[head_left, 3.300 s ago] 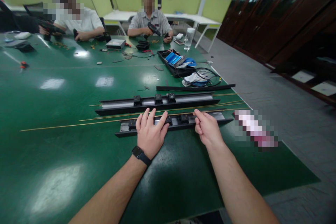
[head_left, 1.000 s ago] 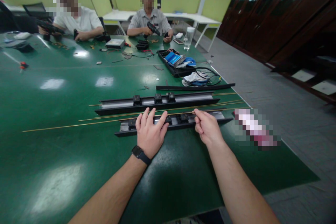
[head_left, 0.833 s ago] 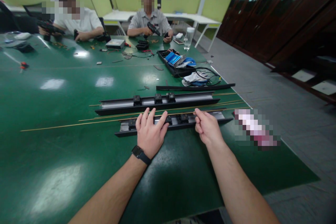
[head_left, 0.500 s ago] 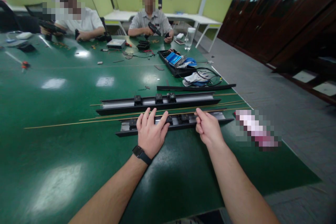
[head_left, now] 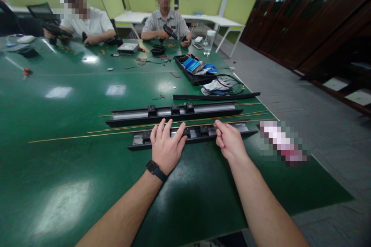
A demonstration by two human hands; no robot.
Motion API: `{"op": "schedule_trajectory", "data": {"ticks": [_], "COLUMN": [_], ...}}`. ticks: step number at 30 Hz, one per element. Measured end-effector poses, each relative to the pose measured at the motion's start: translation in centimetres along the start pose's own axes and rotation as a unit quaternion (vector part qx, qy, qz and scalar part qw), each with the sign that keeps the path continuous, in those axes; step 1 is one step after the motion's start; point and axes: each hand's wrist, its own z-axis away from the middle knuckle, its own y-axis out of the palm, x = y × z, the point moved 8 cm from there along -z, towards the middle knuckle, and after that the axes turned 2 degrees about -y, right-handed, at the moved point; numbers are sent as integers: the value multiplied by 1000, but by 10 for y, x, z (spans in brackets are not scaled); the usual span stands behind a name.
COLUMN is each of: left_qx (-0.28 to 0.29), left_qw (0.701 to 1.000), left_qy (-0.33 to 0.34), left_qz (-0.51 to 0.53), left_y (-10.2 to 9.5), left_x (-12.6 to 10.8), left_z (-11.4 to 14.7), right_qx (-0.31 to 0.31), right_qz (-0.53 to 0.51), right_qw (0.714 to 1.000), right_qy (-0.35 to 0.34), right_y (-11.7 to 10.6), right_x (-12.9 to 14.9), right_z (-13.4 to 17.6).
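Note:
My left hand (head_left: 167, 148), wearing a dark watch, lies across the nearer black channel (head_left: 199, 139) with its fingers spread. Black blocks (head_left: 203, 130) sit inside that channel; one is partly hidden beneath my left fingers. Thumb and index finger of my right hand (head_left: 230, 141) pinch a thin brass-coloured rod (head_left: 63, 139) above the channel's right part. The rod runs left past my left fingertips, well beyond the channel's end. Behind lies a second black channel (head_left: 139, 119) holding three black blocks, with more thin rods (head_left: 252, 114) alongside.
Beyond the channels are a black strip (head_left: 214, 96), gloves (head_left: 217, 87) and a black tray (head_left: 189, 76) with blue items. Two people sit across the green table (head_left: 87, 208), one holding a power drill (head_left: 169, 31). A clear bottle (head_left: 208, 43) stands near the right edge.
The left end of the long rod has shifted slightly to the right. Both my hands stay almost in the same place.

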Motion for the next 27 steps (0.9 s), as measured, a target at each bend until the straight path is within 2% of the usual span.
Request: {"op": "schedule_trajectory", "data": {"ticks": [10,21,27], "left_qx": [0,-3,2], "left_qw": [1000,1000,1000], "left_qy": [-1,0,1], "left_qz": [2,4,-2], "left_y": [0,0,1], "left_x": [0,0,0], "left_z": [0,1,0], "right_qx": [-25,34,10], "right_qz": [8,6,6], "right_qw": [1000,999,1000], "right_qy": [9,12,-2], "right_y": [-1,4,2], "right_x": [1,2,2], "right_z": [2,2,2]}}
